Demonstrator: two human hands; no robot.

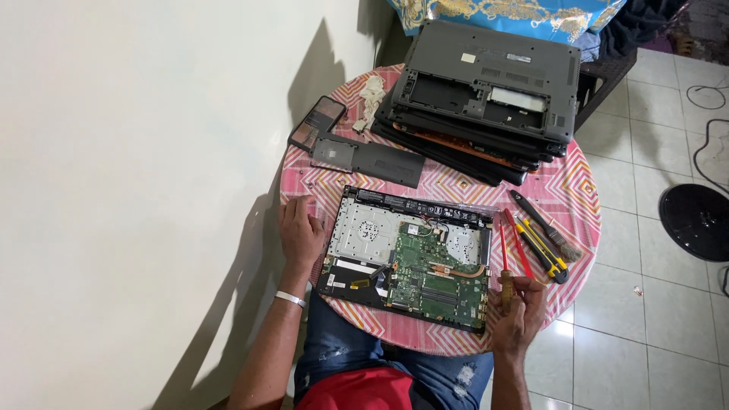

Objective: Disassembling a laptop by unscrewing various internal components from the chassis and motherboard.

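Opened laptop point(410, 254) sits bottom-up in the middle of the small round table point(585, 190) with the pink patterned cloth, cover off, green board and copper heat pipe all exposed. Everything below is placed relative to that laptop.

Left hand point(300, 231) lies flat on the cloth just beside the laptop's left edge, fingers loosely spread, palm down, touching the case edge or nearly so, can't quite tell which. Looks like it's just steadying things.

Right hand point(520, 311) is at the laptop's right front corner, fingers curled around the amber handle of a red-shafted screwdriver point(503, 262), shaft pointing away from the person along the laptop's right side. The tip isn't on any screw.

Just right of the laptop: a second red screwdriver point(518, 244), a yellow utility knife point(543, 244) and a dark brush point(548, 226), lying side by side. Behind the laptop: the removed black cover panel point(370, 158), a phone point(317, 123) at the table's far left edge, a crumpled white rag point(370, 93), and a stack of other laptops point(486, 95), bottom-up.

My read: the teardown is at the board stage, driver freshly in hand. The next move calls for bringing the tip over to a board screw and seating it straight while the left hand keeps the chassis from sliding on the cloth. Those screws are tiny, so a slip near the board is the main risk.
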